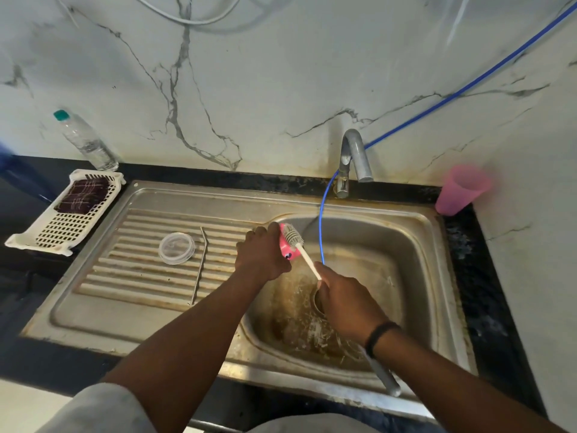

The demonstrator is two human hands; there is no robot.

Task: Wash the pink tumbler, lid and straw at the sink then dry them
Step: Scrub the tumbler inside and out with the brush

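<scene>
My left hand [261, 254] grips a small pink tumbler [288, 250] over the left edge of the sink basin [415, 276]; the hand hides most of it. My right hand [342, 303] holds the white handle of a bottle brush [293, 236], whose bristled head lies against the tumbler's upper end. The clear round lid [176, 247] lies flat on the ribbed drainboard [103, 270]. A thin metal straw [200, 264] with a bent top lies just right of the lid.
The tap [354, 160] stands behind the basin; a blue tube [321, 220] hangs from it into the sink. A pink cup [460, 189] sits on the counter at right. At left are a white basket [67, 228] holding a dark cloth [83, 195] and a water bottle [86, 140].
</scene>
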